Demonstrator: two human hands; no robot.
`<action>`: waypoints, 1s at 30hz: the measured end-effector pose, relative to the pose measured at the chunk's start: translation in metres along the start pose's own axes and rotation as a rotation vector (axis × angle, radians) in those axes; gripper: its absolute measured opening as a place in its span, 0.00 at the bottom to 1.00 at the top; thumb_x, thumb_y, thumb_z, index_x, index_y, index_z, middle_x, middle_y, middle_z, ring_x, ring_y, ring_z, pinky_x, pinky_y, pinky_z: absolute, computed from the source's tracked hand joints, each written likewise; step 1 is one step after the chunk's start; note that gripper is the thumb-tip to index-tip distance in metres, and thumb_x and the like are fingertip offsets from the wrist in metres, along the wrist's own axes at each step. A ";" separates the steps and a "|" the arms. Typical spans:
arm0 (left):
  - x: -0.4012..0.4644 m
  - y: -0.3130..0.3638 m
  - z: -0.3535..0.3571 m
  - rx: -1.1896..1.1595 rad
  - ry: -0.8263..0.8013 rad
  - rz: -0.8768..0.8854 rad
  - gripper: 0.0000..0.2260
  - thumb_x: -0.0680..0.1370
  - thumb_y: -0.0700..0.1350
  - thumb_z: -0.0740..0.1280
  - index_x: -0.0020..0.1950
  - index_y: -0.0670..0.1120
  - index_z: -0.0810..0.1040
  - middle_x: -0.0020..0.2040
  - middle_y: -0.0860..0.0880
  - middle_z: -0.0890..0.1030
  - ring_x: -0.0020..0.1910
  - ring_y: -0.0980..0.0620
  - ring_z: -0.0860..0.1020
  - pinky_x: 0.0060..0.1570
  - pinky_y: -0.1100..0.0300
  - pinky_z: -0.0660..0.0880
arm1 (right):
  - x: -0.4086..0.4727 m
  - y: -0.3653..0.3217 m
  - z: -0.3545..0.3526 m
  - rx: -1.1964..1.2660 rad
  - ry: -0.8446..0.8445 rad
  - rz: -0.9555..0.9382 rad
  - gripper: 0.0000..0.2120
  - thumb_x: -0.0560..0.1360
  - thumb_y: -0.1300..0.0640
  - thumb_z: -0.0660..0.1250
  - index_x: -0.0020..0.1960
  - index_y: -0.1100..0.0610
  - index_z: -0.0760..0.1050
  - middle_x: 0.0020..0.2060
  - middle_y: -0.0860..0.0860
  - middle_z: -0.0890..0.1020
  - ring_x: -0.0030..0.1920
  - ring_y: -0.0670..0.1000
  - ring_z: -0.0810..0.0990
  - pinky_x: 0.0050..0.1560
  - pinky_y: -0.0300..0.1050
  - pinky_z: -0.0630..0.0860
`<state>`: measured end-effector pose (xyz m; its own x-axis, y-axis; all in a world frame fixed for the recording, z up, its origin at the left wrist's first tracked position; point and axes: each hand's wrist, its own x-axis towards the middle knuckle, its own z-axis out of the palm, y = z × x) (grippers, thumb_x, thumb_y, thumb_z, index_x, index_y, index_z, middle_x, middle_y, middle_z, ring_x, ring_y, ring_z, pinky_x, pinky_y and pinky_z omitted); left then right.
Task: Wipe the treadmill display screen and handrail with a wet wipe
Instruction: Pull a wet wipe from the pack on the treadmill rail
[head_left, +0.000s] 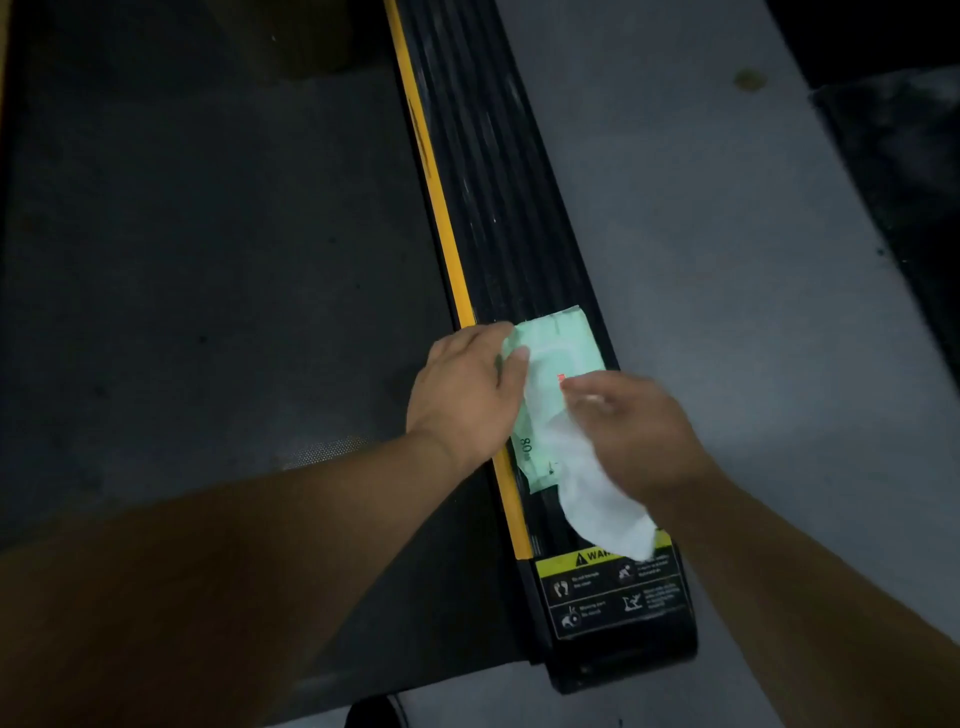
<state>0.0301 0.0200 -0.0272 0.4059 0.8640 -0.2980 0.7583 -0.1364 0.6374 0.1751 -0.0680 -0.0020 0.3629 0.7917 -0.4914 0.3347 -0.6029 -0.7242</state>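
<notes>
A pale green pack of wet wipes (566, 338) lies on the black ribbed side rail (483, 171) of the treadmill. My left hand (462, 395) rests on the pack's left edge, pressing it down. My right hand (634, 431) pinches a white wet wipe (597, 499) that trails from the pack's top down toward the rail's near end. The display screen and handrail are out of view.
The dark running belt (208, 260) fills the left. A yellow stripe (441, 208) borders the rail. A yellow and black warning label (608, 587) sits at the rail's near end. Grey floor (727, 260) lies to the right, with a dark object (904, 171) at the far right.
</notes>
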 end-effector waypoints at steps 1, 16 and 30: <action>-0.005 0.007 -0.002 -0.093 0.015 -0.038 0.23 0.84 0.63 0.55 0.74 0.54 0.73 0.73 0.53 0.74 0.73 0.50 0.67 0.73 0.50 0.65 | 0.002 -0.001 -0.007 0.190 0.081 0.053 0.09 0.80 0.57 0.67 0.58 0.53 0.83 0.54 0.53 0.86 0.55 0.55 0.83 0.61 0.58 0.79; -0.033 0.092 -0.083 -1.089 -0.666 -0.414 0.12 0.73 0.44 0.76 0.54 0.46 0.78 0.53 0.43 0.85 0.48 0.43 0.85 0.40 0.53 0.82 | -0.016 -0.080 -0.067 0.557 0.126 0.176 0.05 0.78 0.62 0.67 0.48 0.60 0.81 0.34 0.56 0.86 0.33 0.56 0.84 0.29 0.43 0.77; -0.049 0.114 -0.125 -1.239 -0.488 -0.408 0.18 0.76 0.43 0.73 0.66 0.44 0.81 0.62 0.44 0.85 0.63 0.45 0.82 0.59 0.50 0.79 | -0.050 -0.108 -0.096 1.308 -0.065 0.500 0.34 0.75 0.29 0.62 0.61 0.59 0.76 0.43 0.60 0.87 0.43 0.61 0.87 0.46 0.61 0.83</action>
<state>0.0327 0.0231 0.1485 0.5973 0.4489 -0.6646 0.0285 0.8162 0.5770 0.2043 -0.0516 0.1470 0.1487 0.5481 -0.8231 -0.8714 -0.3208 -0.3710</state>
